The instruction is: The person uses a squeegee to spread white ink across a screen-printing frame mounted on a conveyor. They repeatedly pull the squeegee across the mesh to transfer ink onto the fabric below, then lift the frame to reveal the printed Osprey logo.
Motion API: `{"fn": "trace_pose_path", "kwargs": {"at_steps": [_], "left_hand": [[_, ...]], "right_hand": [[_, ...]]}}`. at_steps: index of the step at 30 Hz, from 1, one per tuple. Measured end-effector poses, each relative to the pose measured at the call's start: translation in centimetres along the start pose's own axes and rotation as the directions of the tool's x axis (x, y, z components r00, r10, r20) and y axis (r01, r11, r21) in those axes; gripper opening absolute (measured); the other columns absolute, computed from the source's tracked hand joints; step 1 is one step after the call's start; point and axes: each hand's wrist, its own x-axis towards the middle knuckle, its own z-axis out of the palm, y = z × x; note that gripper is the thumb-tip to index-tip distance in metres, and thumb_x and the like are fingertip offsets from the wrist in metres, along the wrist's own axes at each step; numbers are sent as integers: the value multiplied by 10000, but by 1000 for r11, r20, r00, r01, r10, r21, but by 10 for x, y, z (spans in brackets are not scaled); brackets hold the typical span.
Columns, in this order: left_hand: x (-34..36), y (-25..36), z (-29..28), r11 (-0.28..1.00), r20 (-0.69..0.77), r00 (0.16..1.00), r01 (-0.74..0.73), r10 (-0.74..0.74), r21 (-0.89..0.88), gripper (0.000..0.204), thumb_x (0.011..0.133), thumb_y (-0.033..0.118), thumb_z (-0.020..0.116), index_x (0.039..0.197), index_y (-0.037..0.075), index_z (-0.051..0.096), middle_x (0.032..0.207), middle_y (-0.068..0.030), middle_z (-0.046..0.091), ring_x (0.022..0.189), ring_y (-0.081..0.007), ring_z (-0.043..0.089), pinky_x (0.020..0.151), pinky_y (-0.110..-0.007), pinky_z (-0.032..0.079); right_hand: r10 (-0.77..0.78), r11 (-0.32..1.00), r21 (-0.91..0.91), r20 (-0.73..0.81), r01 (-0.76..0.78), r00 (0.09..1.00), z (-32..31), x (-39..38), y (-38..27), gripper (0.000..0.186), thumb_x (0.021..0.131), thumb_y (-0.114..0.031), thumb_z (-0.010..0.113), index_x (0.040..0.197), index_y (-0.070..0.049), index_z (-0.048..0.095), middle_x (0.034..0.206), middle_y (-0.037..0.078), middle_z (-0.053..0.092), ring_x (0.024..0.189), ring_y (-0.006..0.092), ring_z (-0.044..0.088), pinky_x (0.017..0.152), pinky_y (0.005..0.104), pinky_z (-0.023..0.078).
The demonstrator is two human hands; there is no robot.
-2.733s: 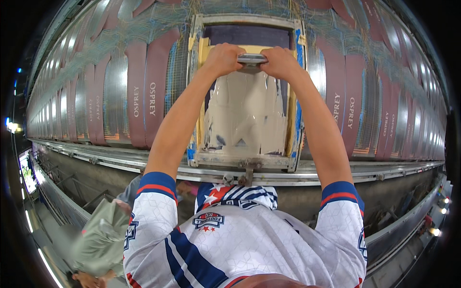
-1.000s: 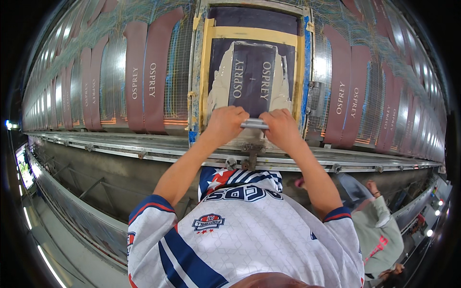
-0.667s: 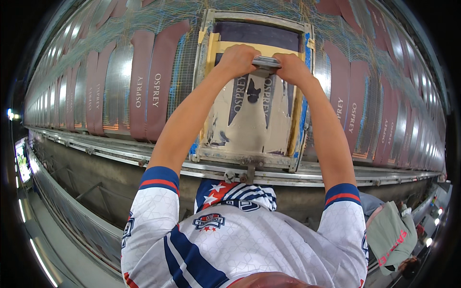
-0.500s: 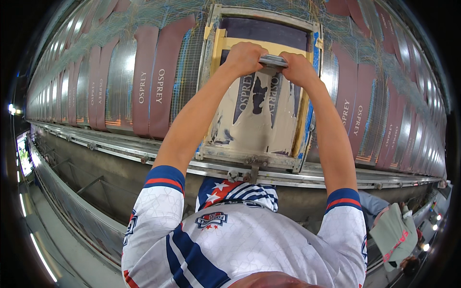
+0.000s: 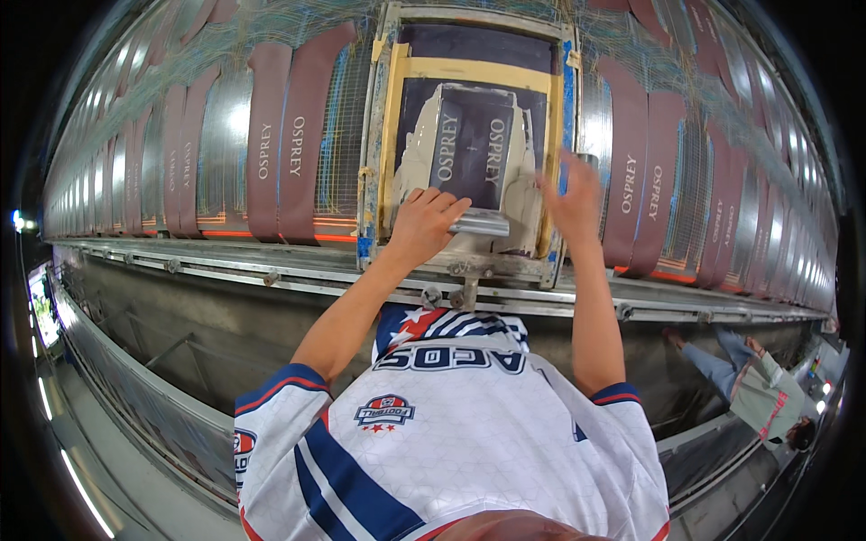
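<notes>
My left hand [image 5: 427, 221] is closed around the left end of a metal-handled squeegee [image 5: 483, 223], low in a screen-printing frame [image 5: 369, 162]. Cream ink [image 5: 520, 212] lies around and below the squeegee and runs up both sides of the mesh. Between these ink bands shows a dark mesh panel [image 5: 472, 149] with pale lettering. Off the squeegee, my right hand [image 5: 574, 198] hovers by the frame's right side, smeared by motion. Its thumb and fingers look apart, and nothing shows in them. The squeegee's blade is hidden under its handle.
Maroon fabric pieces [image 5: 269, 144] with pale lettering lie in rows on the long table, left and right of the frame. A metal rail [image 5: 334, 287] runs along the table's near edge. Another person [image 5: 765, 397] stands farther right along the aisle.
The squeegee has come down the mesh toward me, leaving the middle panel bare of thick ink. My right hand has let go of it and moved right; the left still holds it.
</notes>
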Motion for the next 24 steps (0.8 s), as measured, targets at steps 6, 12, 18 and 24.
{"fn": "trace_pose_path", "kwargs": {"at_steps": [6, 12, 18, 24], "left_hand": [[2, 4, -1, 998, 5, 1000, 7, -7, 64, 366, 645, 96, 789, 999, 133, 705, 1000, -1, 681, 967, -224, 634, 859, -384, 443], [-5, -1, -10, 1000, -108, 994, 29, -30, -8, 287, 663, 67, 741, 935, 150, 698, 989, 11, 683, 961, -203, 639, 854, -372, 446], [-51, -80, -72, 1000, -182, 983, 16, -18, -10, 284, 654, 84, 795, 927, 137, 738, 956, -26, 731, 929, -251, 683, 830, -406, 482], [-124, -209, -156, 992, -93, 995, -14, 26, 127, 229, 663, 46, 790, 871, 123, 730, 919, -23, 734, 871, -246, 684, 796, -387, 472]], "right_hand": [[585, 797, 234, -70, -557, 808, 46, 31, 108, 374, 964, -368, 642, 1186, -68, 639, 972, 165, 697, 872, 325, 660, 807, 436, 506], [548, 781, 410, -88, -471, 832, 14, 53, 87, 286, 991, -307, 645, 1097, -44, 679, 689, 2, 564, 585, 83, 481, 519, 285, 354], [512, 796, 402, -46, -453, 858, 68, 57, -50, 320, 969, -327, 605, 1088, -43, 691, 997, 112, 702, 952, 254, 659, 860, 398, 504], [426, 815, 525, -259, -243, 867, 185, 56, -191, 220, 937, -253, 622, 1013, -59, 692, 946, 160, 717, 894, 359, 697, 803, 439, 527]]}}
